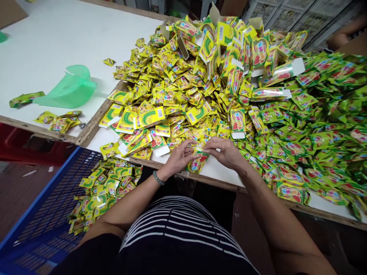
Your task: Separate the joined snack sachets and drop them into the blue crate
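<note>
The pack (197, 164) is held at the front edge of the counter (219, 172), its top pinched by the fingers of the left hand (179, 157) and right hand (226, 153), seemingly for steadiness. The basket (43, 198) is placed low, within easy reach.

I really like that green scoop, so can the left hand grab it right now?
Probably not right away: the left hand has its fingers on a packet, and the scoop lies off past a wooden strip and some yellow boxes. Nothing seems to cover it, though.
</note>
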Action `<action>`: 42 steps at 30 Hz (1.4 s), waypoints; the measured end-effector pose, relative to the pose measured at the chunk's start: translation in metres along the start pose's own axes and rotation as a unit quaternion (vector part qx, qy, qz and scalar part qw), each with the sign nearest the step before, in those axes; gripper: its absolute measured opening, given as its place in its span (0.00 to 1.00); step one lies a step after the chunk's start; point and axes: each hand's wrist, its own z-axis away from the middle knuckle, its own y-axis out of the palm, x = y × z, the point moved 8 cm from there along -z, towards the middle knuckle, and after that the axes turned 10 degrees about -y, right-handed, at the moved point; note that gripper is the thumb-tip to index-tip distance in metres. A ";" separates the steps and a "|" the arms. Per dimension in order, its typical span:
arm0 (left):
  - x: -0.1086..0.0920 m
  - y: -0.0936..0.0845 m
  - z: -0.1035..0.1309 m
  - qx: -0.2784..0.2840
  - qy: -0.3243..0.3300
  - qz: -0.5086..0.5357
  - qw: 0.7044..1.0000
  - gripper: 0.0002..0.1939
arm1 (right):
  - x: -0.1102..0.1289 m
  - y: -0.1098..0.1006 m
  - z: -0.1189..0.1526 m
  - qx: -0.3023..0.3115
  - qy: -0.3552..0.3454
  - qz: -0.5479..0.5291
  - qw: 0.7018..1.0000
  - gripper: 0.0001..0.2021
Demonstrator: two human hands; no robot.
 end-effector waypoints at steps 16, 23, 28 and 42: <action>0.000 0.000 0.002 0.016 -0.003 -0.001 1.000 0.25 | 0.036 0.029 0.020 -0.162 -0.031 0.190 0.968 0.08; -0.005 -0.005 0.001 -0.022 0.030 -0.043 0.998 0.25 | 0.050 0.041 0.024 -0.225 -0.034 0.213 0.950 0.11; -0.075 -0.061 0.064 -0.171 0.090 -0.365 0.911 0.16 | 0.030 -0.014 0.109 -0.290 0.107 0.314 0.898 0.14; -0.064 -0.049 0.064 -0.200 -0.080 -0.658 0.722 0.16 | -0.046 0.014 0.096 -0.150 0.218 0.248 0.932 0.21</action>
